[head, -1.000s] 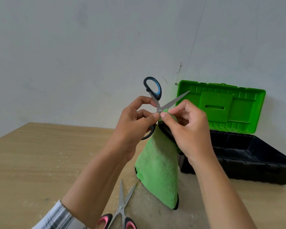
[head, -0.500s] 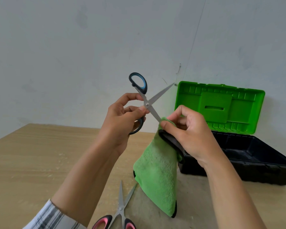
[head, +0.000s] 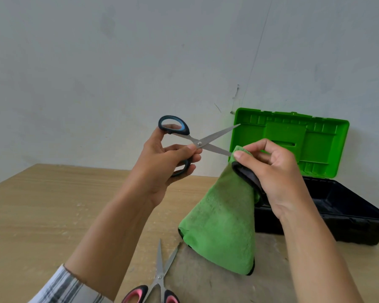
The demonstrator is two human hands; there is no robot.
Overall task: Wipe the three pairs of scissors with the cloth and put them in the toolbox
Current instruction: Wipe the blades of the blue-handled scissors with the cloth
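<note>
"Which step are you on?"

"Wiping. My left hand (head: 162,165) grips the blue-handled scissors (head: 198,142) by the handles, blades spread wide, held up above the table (head: 42,204). The pink-handled scissors (head: 160,278) lie open on the table below, with neither hand on them."

"And your right?"

"My right hand (head: 274,171) pinches a fold of the green cloth (head: 221,217) round the tip of the lower blade. The rest hangs down toward the table. The toolbox (head: 348,221) stands open at the far right, lid up. I see no scissors in the part that shows."

"Next?"

"I judge the upper blade wants the cloth too, drawn along its flat from pivot to tip, fingers off the edge. Then I close the blades and lay them in the toolbox. I can't see the third pair."
</note>
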